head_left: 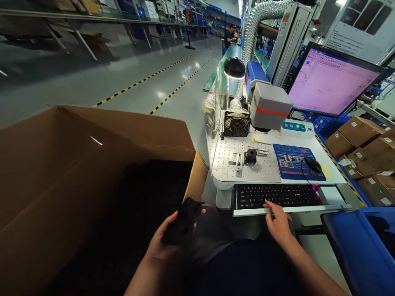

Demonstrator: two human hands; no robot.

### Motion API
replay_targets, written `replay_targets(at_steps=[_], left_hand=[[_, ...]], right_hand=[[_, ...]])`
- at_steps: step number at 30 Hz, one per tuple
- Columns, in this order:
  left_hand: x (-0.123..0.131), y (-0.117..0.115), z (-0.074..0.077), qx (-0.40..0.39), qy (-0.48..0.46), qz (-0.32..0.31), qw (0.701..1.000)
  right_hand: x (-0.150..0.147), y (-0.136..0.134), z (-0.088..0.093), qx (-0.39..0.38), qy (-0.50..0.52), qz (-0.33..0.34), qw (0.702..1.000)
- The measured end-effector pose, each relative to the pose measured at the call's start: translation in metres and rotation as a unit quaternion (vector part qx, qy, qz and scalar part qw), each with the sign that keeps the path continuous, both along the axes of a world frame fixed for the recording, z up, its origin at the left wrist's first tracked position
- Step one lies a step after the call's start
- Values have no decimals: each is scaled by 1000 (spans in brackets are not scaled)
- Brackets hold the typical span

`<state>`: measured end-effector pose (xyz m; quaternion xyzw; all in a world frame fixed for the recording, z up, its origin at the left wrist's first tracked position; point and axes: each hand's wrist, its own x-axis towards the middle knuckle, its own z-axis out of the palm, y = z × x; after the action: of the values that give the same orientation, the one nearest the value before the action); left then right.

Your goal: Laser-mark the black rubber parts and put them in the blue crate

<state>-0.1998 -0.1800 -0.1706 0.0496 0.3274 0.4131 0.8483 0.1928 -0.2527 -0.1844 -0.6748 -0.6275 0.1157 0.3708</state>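
My left hand [162, 244] is closed around some dark black parts [184, 220], beside the near right corner of a large cardboard box [148, 127]. Their exact shape and number are lost in the dark. Reaching to the front edge of the black keyboard [256, 195], my right hand [279, 224] has its index finger stretched out and holds nothing. Behind the keyboard, a small round black part [251, 155] sits in a metal fixture [238, 161] on the perforated plate [220, 162], below a grey machine head [270, 106].
A black mouse [312, 164] rests on a blue mat [288, 152]. A fan [237, 123], a lamp [234, 67] and a monitor [333, 80] stand farther back. At right are a blue bin [342, 236] and cardboard cartons [358, 129]. A person [228, 36] is far off.
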Motion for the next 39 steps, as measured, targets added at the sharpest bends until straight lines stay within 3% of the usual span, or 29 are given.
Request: replay_targets(at_steps=[8, 15, 19, 31, 35, 39], left_hand=[[-2, 1, -3, 13, 24, 15, 1000], [-3, 1, -3, 26, 5, 16, 1000], [-4, 1, -4, 14, 2, 18, 1000], [-5, 3, -3, 26, -19, -3, 999], [-7, 4, -4, 27, -30, -5, 999], [-9, 6, -7, 32, -53, -14, 998]], right_hand=[[2, 3, -13, -16, -3, 3, 1000], [12, 18, 9, -21, 26, -42, 999], [11, 22, 15, -20, 29, -34, 999], [2, 12, -5, -49, 10, -12, 999], [6, 22, 5, -33, 19, -12, 999], [9, 48, 27, -25, 15, -21, 999]])
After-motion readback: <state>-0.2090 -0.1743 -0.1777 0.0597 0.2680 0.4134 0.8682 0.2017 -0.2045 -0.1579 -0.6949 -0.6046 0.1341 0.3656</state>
